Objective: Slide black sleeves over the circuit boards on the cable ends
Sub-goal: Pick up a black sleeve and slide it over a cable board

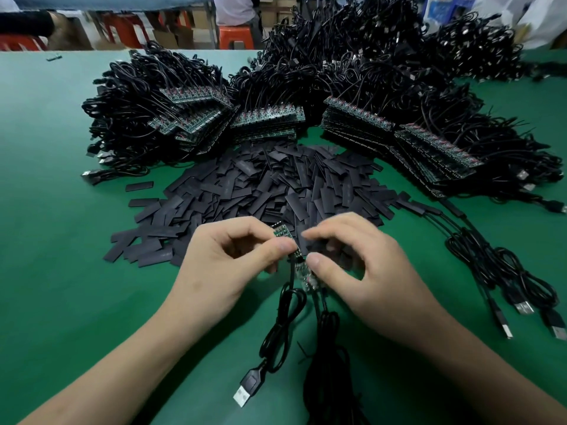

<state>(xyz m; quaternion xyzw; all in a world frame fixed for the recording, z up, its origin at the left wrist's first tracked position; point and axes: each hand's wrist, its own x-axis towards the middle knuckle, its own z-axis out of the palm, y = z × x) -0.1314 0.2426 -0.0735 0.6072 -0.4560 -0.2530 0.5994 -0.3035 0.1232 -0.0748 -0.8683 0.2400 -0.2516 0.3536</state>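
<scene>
Left hand (233, 256): fingers pinch the board (280, 233) just above the counter (61, 210), before the pile (260, 185). Right hand (352, 259): fingers pinch a sleeve (302, 250) beside it (blurred). Risk: a skewed sleeve could snag on components and jam.

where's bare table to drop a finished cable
Widest bare patch: green table left of the sleeve pile and left hand. A smaller one lies between the right hand and the loose cables. Behind the pile, board stacks and cable heaps crowd it.
</scene>
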